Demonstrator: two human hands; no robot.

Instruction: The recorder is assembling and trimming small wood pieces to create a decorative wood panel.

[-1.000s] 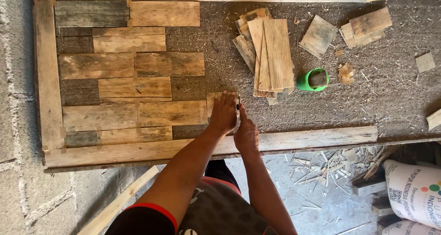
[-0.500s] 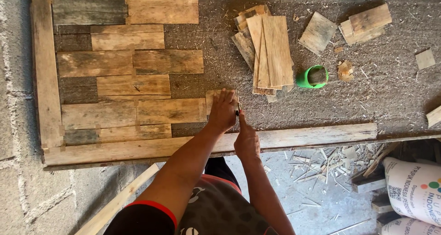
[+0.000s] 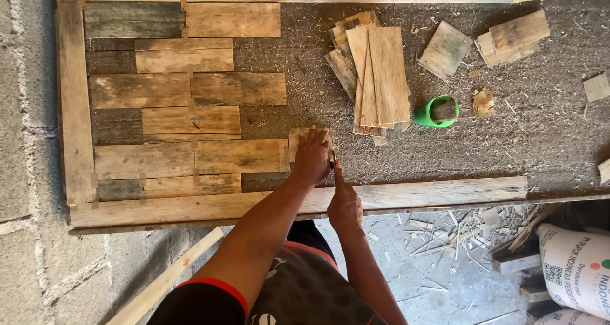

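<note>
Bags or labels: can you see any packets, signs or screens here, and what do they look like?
White sack: lower right corner, on the floor below the workbench; plump woven bag, white with dark print and a red and green mark.
Second white sack: just beneath it, mostly cut off by the picture's edge.
No signs or screens.
</note>
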